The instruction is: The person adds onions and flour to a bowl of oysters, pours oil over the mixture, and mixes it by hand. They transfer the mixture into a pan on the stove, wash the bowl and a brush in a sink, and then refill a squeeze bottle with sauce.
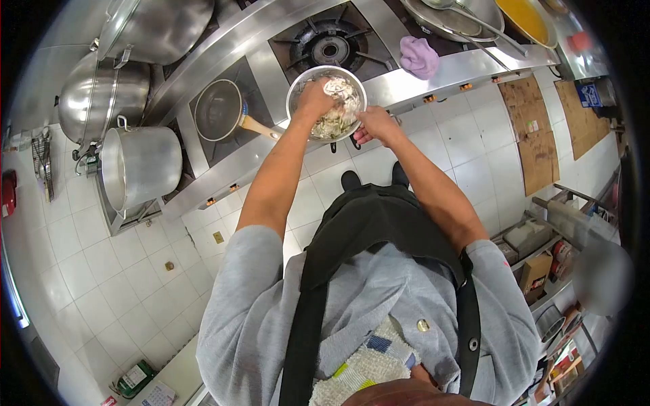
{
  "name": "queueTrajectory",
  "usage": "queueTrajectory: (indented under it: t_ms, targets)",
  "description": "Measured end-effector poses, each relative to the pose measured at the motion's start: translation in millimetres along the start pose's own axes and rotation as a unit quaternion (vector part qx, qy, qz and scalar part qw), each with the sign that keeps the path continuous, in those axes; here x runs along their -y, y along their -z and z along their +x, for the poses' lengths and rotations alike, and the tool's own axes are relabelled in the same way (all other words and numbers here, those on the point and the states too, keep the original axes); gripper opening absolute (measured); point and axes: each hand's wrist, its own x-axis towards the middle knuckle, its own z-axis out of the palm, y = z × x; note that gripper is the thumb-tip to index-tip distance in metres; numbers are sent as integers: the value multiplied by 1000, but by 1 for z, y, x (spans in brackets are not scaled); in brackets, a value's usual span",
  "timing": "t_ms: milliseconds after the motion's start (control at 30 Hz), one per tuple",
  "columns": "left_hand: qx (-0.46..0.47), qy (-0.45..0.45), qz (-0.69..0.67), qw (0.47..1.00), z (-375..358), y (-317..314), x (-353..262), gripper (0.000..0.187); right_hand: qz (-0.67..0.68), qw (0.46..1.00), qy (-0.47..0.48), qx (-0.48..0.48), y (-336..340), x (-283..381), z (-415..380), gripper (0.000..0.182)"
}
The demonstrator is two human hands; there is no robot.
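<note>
A round metal bowl (292, 108) sits at the stove's front edge, just in front of a burner. Inside it lies a pale, shredded food mixture (342, 111) with some green bits. My left hand (316, 100) reaches into the bowl with its fingers curled at the pale food; the fingertips are partly hidden. On the bowl's right side, my right hand (378, 126) grips the rim, fingers bent underneath. To the left of the bowl, a frying pan (218, 111) with a wooden handle rests on another burner, apart from both hands.
A bare burner (333, 49) is behind the bowl, with a purple cloth (419, 58) to its right. Large metal pots (141, 166) stand at left. A wide pan (453, 20) with ladles and an orange-filled bowl (525, 21) are at upper right. Cardboard (528, 135) lies on the tiled floor.
</note>
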Motion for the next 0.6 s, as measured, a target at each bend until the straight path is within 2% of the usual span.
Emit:
queueTrajectory:
  t_ms: [33, 67, 167, 200, 300, 333, 433, 567, 600]
  targets:
    - [-14, -15, 34, 999, 2, 7, 1, 71, -2, 1000, 5, -3, 1, 0, 2, 29]
    - [-55, -79, 28, 995, 0, 11, 3, 65, -3, 1000, 9, -7, 0, 1, 2, 29]
    - [93, -62, -154, 982, -11, 39, 6, 58, -19, 1000, 9, -6, 2, 5, 2, 28]
    - [122, -32, -187, 974, -14, 52, 2, 58, -21, 1000, 5, -3, 3, 7, 1, 28]
    - [110, 31, -260, 959, 0, 43, 17, 60, -26, 1000, 0, 6, 4, 11, 1, 29]
    - [36, -30, -192, 980, 22, 6, 47, 61, -26, 1000, 1, 6, 3, 11, 3, 29]
    - [-95, -94, -38, 990, 19, -36, 18, 61, 7, 1000, 5, 8, 1, 10, 7, 27]
    - [102, -75, 51, 991, 25, 7, -4, 58, 16, 999, 32, -15, 2, 6, 12, 28]
    - [116, -74, 92, 986, 22, 25, -10, 55, -6, 999, 36, -11, 4, 7, 12, 29]
